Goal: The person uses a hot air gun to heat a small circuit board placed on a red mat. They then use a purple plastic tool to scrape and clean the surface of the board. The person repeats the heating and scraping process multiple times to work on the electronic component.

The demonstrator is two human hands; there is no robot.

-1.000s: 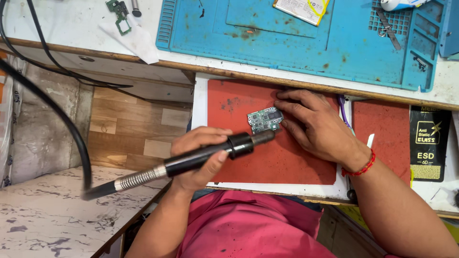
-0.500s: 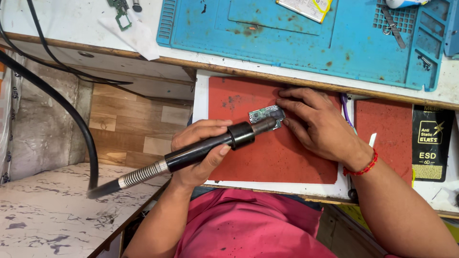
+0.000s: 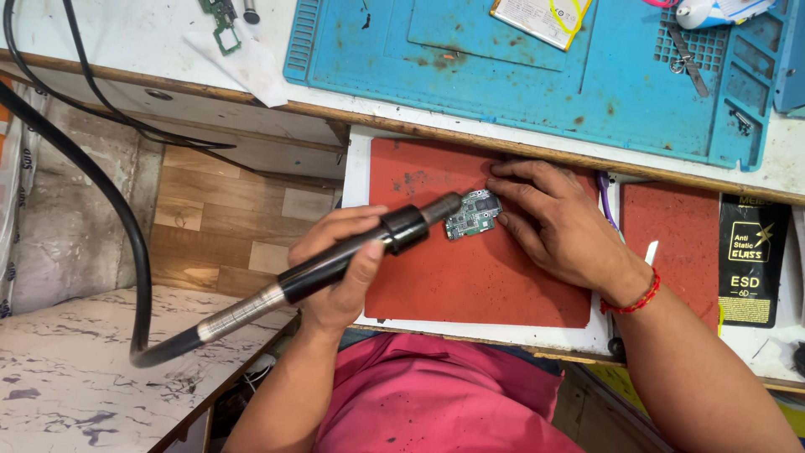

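Observation:
A small green circuit board (image 3: 472, 215) lies on a red mat (image 3: 470, 277) on a pull-out shelf. My left hand (image 3: 340, 264) grips a black hot-air wand (image 3: 369, 243) whose metal nozzle points at the board's left edge. A thick black hose (image 3: 101, 193) runs from the wand's rear up to the left. My right hand (image 3: 558, 222) rests on the mat, its fingertips touching the board's right side and holding it down. A red thread band circles that wrist.
A blue work mat (image 3: 520, 75) covers the desk above, with a flat phone part (image 3: 541, 17), tweezers (image 3: 692, 63) and small screws. Another red mat (image 3: 667, 226) and a black packet (image 3: 750, 260) lie right. A marble ledge (image 3: 92, 369) is lower left.
The wand's nozzle has shifted slightly left and down along the board. My right hand still presses the board; its fingers have spread a little.

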